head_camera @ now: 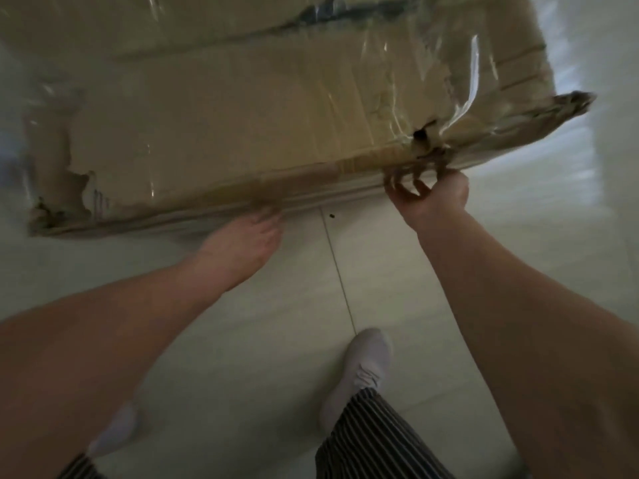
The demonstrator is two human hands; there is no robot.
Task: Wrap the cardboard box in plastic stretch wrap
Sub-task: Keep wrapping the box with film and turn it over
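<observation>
We're clutching the flat brown cardboard box [242, 133] with our right hand [432, 193], left hand [242, 240] touching it flat-fingered. We're likely flipping it next.

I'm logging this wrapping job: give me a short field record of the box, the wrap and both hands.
box: cardboard box on the tiled floor, near corners torn
wrap: clear plastic wrap already covers its face
left hand: left hand at the box's lower edge, blurred, grip unclear
right hand: right hand, fingers curled at the lower edge, below a hole
</observation>
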